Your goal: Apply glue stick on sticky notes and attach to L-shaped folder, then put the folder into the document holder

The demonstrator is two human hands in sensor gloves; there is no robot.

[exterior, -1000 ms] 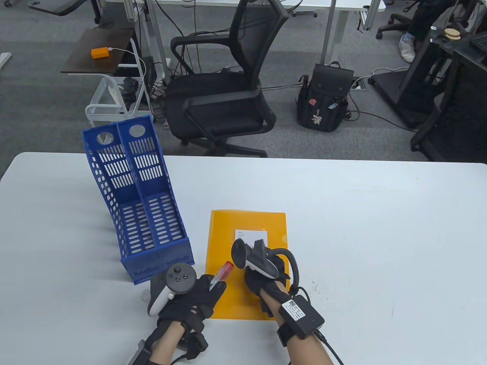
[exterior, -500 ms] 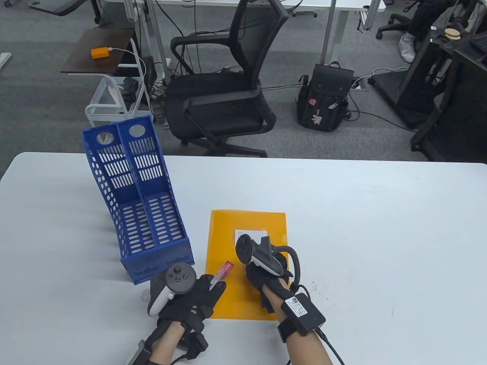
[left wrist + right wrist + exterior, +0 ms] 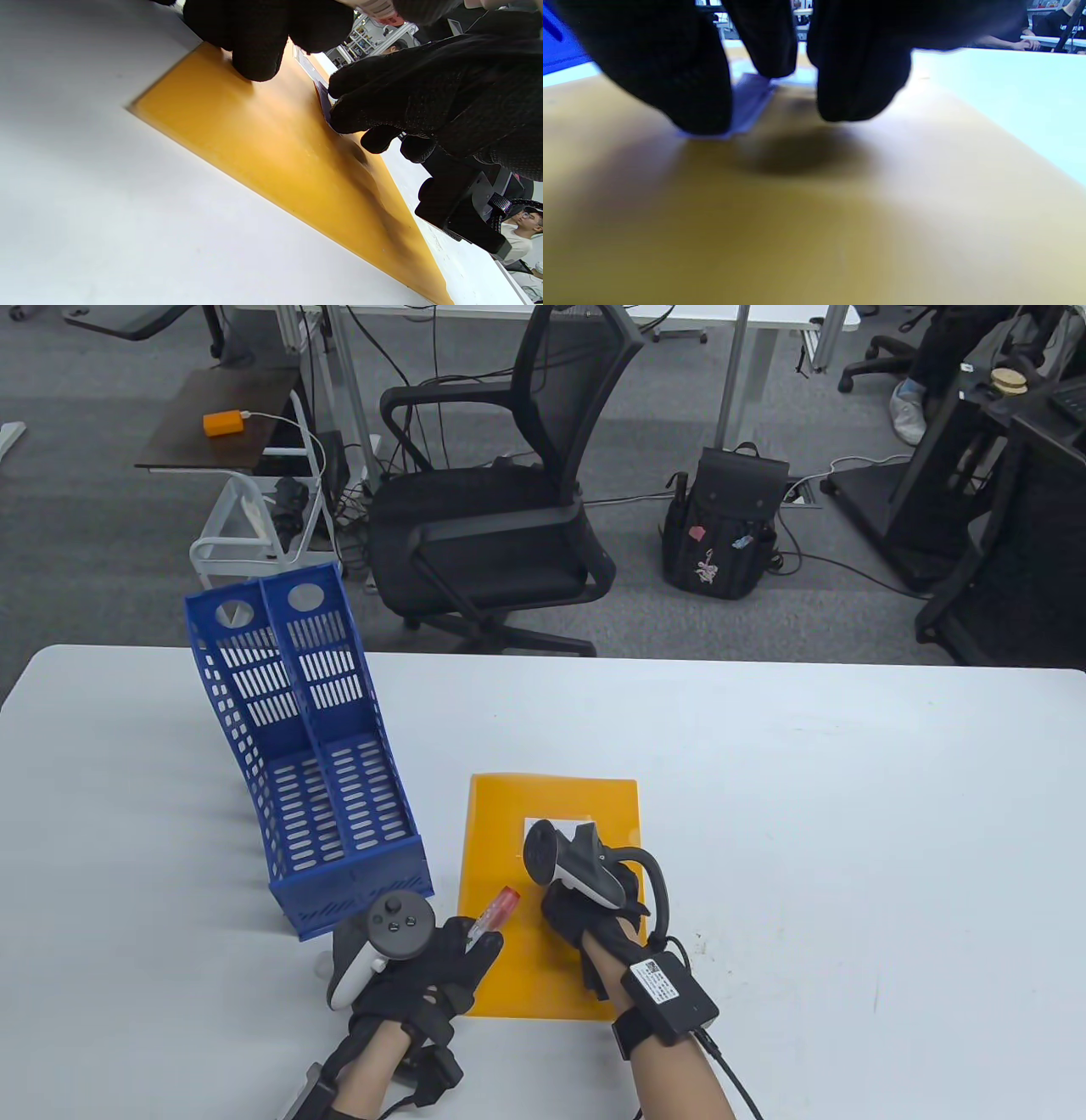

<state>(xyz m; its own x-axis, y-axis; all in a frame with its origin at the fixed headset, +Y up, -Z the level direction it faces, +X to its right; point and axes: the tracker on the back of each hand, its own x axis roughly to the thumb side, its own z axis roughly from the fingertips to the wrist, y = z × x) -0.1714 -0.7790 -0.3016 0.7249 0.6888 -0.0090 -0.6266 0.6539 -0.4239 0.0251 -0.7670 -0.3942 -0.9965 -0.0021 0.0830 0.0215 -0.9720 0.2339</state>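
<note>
An orange L-shaped folder (image 3: 509,814) lies flat on the white table, with a white label (image 3: 560,820) on its upper part. My right hand (image 3: 562,909) hovers over the folder's middle. In the right wrist view its fingers (image 3: 695,97) pinch a small purple sticky note (image 3: 751,103) against the folder (image 3: 814,220). The same note (image 3: 322,101) shows tilted between those fingers in the left wrist view. My left hand (image 3: 475,942) grips a glue stick (image 3: 496,909) with a red end, and its fingertips rest on the folder's near left part (image 3: 275,161). The blue document holder (image 3: 314,763) stands to the left.
A black office chair (image 3: 501,517) stands beyond the table's far edge, and a black backpack (image 3: 725,526) sits on the floor. A small pale object (image 3: 323,963) lies by my left hand. The table (image 3: 848,857) stretches out to the right of the folder.
My right hand has crept a little forward over the folder and now covers more of the white label. The left hand and glue stick have stayed put.
</note>
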